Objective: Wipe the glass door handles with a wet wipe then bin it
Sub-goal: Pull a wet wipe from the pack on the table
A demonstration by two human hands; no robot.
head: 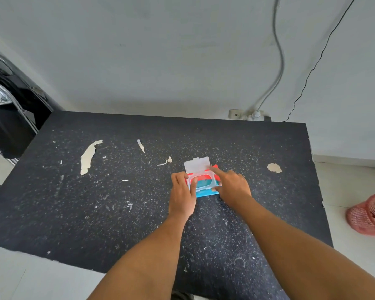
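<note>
A red and blue wet wipe pack (pixel 205 185) lies on the black table (pixel 117 202), right of the middle. Its clear plastic lid (pixel 197 164) is flipped open and stands up at the far side. My left hand (pixel 182 191) rests on the pack's left end, thumb on the rim of the opening. My right hand (pixel 231 185) presses on the pack's right end, with the forefinger pointing along its far edge. No wipe sticks out of the opening. The glass door and its handles are out of sight.
The black table top is scratched, with several patches of peeled paint. A pink mesh basket (pixel 370 215) sits on the floor at the right. Cables (pixel 278 61) hang down the white wall to a socket (pixel 247 114). A dark object (pixel 9 118) stands at the left.
</note>
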